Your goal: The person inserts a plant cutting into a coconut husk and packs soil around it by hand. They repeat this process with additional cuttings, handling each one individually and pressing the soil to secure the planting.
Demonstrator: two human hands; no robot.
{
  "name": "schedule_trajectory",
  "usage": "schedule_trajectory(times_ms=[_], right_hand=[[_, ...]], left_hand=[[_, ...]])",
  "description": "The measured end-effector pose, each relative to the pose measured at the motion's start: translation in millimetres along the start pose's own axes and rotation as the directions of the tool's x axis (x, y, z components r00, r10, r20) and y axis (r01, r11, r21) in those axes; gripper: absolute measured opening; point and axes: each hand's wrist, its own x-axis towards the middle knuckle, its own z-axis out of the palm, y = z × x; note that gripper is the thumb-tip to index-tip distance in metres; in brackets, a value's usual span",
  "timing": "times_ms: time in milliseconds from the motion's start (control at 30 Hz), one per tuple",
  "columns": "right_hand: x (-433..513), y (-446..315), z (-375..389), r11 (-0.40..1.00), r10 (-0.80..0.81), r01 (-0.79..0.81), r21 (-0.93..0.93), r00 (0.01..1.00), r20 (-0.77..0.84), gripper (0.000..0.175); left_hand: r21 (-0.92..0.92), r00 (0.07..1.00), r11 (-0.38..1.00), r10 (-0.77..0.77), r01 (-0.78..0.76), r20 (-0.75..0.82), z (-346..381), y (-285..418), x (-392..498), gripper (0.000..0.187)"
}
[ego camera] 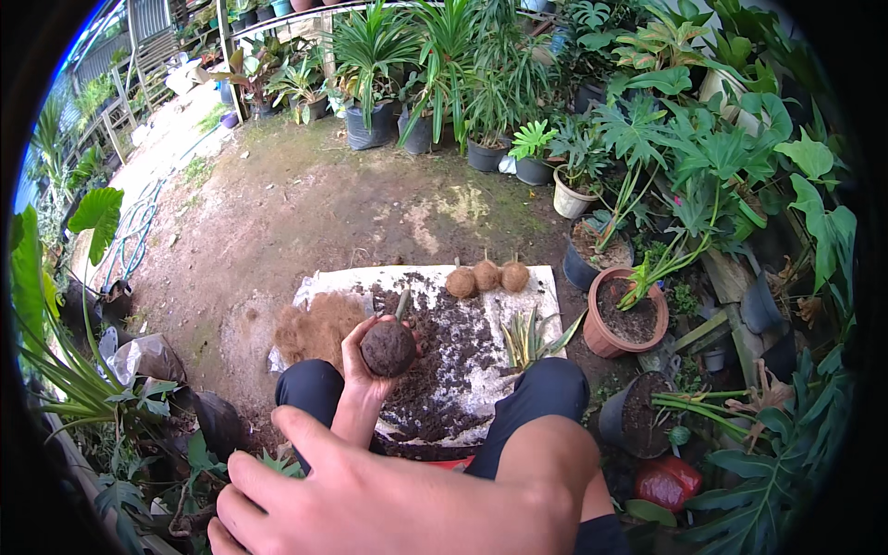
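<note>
My left hand [362, 386] cups a dark, round ball of soil [388, 349] from below and the side. A short green-grey cutting [403, 303] stands upright out of the ball's top. Much closer to the camera, my right hand [347, 485] reaches across from the right with its fingers apart. Nothing shows in it, though its palm is hidden. Beneath the held ball lies a white sheet [544, 305] strewn with loose dark soil [444, 361]. Brown coir fibre [320, 326] is heaped on its left. Three fibre-wrapped balls [487, 275] with short stems sit at its far edge.
Yellow-edged snake plant cuttings [527, 338] lie by my right knee [551, 388]. A terracotta-coloured pot [602, 326] and a black pot [628, 416] stand to the right, near a red object [667, 483]. Potted plants line the back, and a hose [139, 222] lies at left.
</note>
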Motion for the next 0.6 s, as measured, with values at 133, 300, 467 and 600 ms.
schedule_trajectory(times_ms=[133,300,467,600], right_hand=[[0,-11,9,0.992,0.043,-0.034,-0.121,0.997,0.069,0.014],[4,-13,31,0.945,0.053,-0.079,-0.318,0.995,-0.09,0.024],[7,-21,33,0.872,0.009,0.01,-0.49,0.999,0.036,0.029],[13,2,51,0.838,-0.24,0.29,-0.463,0.957,0.164,0.026]], left_hand=[[-0.021,1.0,1.0,-0.001,0.0,-0.013,5,2,-2,0.027],[0.004,1.0,1.0,0.018,-0.017,-0.018,8,2,-5,0.027],[-0.021,1.0,1.0,0.019,-0.02,-0.021,11,2,-2,0.026],[-0.03,1.0,0.999,0.018,-0.018,0.008,7,0,0,0.026]])
